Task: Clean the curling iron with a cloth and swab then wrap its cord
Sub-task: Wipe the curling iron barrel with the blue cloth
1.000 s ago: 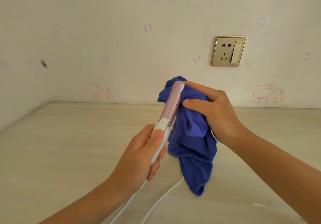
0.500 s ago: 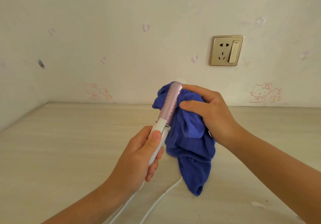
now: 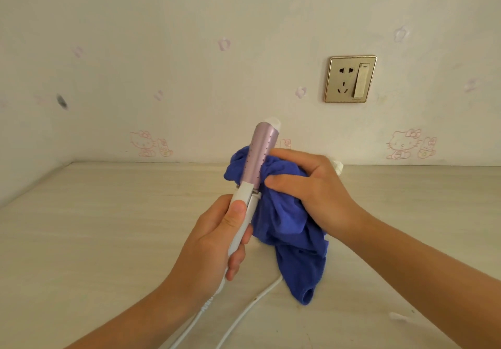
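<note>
Head view: the thumb (image 3: 236, 211) of the left hand (image 3: 214, 243) lies flat along the white handle, and the other fingers curl round it from behind. So this hand grips the slim curling iron (image 3: 260, 156) with the white plastic handle and the pale violet metal barrel. The right hand (image 3: 314, 197) pinches the soft dark blue cloth (image 3: 292, 243) against the lower part of the barrel, thumb in front and fingers closed over the top of the fabric.

The iron stands tilted, tip up, below and to the left of the gold-framed wall socket (image 3: 350, 79). Its upper barrel and white tip are bare. The rest of the cloth hangs down straight below the socket, and I cannot tell if its end touches the pale wooden table (image 3: 108, 226). The thin white cord (image 3: 245, 309) runs from the handle over the table, further down and left of the socket.
</note>
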The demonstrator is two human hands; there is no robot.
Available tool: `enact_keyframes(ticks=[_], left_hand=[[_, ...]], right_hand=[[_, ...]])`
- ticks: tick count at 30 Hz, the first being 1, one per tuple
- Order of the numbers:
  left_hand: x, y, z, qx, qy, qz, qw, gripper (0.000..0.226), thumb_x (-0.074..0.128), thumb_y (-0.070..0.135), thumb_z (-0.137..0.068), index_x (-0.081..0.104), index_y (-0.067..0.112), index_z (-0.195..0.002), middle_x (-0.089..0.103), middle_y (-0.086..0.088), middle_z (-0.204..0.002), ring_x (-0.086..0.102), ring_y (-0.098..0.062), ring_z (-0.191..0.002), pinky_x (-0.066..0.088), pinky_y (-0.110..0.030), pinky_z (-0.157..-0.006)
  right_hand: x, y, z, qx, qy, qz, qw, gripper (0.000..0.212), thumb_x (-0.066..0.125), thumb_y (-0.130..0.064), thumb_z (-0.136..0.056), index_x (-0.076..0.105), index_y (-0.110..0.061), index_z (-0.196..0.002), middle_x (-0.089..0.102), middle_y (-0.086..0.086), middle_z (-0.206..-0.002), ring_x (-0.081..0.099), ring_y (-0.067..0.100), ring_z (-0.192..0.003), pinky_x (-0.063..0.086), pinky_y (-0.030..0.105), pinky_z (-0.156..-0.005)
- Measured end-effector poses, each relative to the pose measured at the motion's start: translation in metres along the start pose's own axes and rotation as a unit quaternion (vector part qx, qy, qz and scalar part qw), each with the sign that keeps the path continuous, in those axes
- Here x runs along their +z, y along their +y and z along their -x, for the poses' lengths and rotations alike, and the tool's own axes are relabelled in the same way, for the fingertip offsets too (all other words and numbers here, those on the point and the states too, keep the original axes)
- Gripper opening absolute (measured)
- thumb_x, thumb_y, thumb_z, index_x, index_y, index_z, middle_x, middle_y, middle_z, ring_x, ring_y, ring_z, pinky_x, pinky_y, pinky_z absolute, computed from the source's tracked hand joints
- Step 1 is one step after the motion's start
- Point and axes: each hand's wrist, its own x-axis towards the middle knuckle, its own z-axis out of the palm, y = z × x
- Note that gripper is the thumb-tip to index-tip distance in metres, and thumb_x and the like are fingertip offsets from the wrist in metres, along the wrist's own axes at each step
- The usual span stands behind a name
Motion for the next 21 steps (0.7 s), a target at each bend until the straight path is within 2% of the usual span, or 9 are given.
enact_keyframes(ticks=[3, 7, 10, 14, 17, 21], left_hand=[[0.001, 0.0, 0.001, 0.003, -0.012, 0.002, 1.0, 0.037, 0.052, 0.061, -0.092, 0.066, 0.027, -0.096, 0.055, -0.005, -0.074, 0.039, -0.013, -0.044, 0.034, -0.025, -0.038], [0.001, -0.003, 0.005, -0.009, -0.027, 0.009, 1.0, 0.037, 0.052, 0.059, -0.095, 0.065, 0.025, -0.099, 0.054, -0.007, -0.076, 0.038, -0.013, -0.044, 0.034, -0.024, -0.039], [-0.002, -0.001, 0.0, -0.005, -0.017, 0.018, 1.0, 0.036, 0.052, 0.057, -0.095, 0.066, 0.024, -0.098, 0.055, -0.008, -0.075, 0.038, -0.013, -0.043, 0.034, -0.024, -0.038], [-0.009, 0.002, -0.003, 0.014, 0.011, -0.002, 1.0, 0.038, 0.046, 0.051, -0.097, 0.066, 0.02, -0.102, 0.056, -0.011, -0.075, 0.038, -0.016, -0.042, 0.034, -0.024, -0.039], [-0.007, 0.004, -0.003, 0.011, -0.002, 0.006, 1.0, 0.036, 0.046, 0.051, -0.097, 0.067, 0.022, -0.103, 0.055, -0.01, -0.074, 0.038, -0.015, -0.042, 0.034, -0.023, -0.039], [-0.004, 0.005, -0.002, 0.009, -0.028, 0.011, 1.0, 0.038, 0.051, 0.055, -0.095, 0.065, 0.02, -0.101, 0.055, -0.007, -0.074, 0.038, -0.014, -0.043, 0.035, -0.023, -0.039]], right_hand=[[-0.007, -0.005, -0.005, -0.008, 0.045, -0.007, 0.999, 0.038, 0.07, -0.003, -0.088, 0.075, -0.022, -0.121, 0.078, 0.0, -0.114, 0.073, 0.018, -0.107, 0.059, 0.029, -0.091], [-0.015, -0.008, -0.009, -0.015, 0.081, -0.009, 0.997, 0.038, 0.066, 0.002, -0.091, 0.076, -0.023, -0.118, 0.078, -0.005, -0.114, 0.072, 0.014, -0.106, 0.058, 0.027, -0.089], [-0.002, 0.0, 0.0, 0.001, 0.053, -0.038, 0.998, 0.041, 0.069, -0.002, -0.086, 0.076, -0.021, -0.121, 0.078, 0.001, -0.114, 0.073, 0.02, -0.107, 0.059, 0.03, -0.09], [0.019, 0.008, 0.008, 0.007, -0.014, -0.05, 0.999, 0.043, 0.068, 0.001, -0.088, 0.071, -0.014, -0.129, 0.077, 0.001, -0.12, 0.072, 0.018, -0.111, 0.057, 0.024, -0.09], [0.009, 0.0, 0.002, -0.003, -0.007, -0.025, 1.0, 0.039, 0.068, 0.004, -0.089, 0.075, -0.015, -0.121, 0.078, 0.0, -0.116, 0.073, 0.018, -0.108, 0.058, 0.026, -0.092], [-0.004, -0.01, -0.006, -0.009, 0.039, -0.026, 0.999, 0.035, 0.071, -0.006, -0.084, 0.079, -0.025, -0.113, 0.079, 0.001, -0.109, 0.074, 0.018, -0.101, 0.06, 0.028, -0.086]])
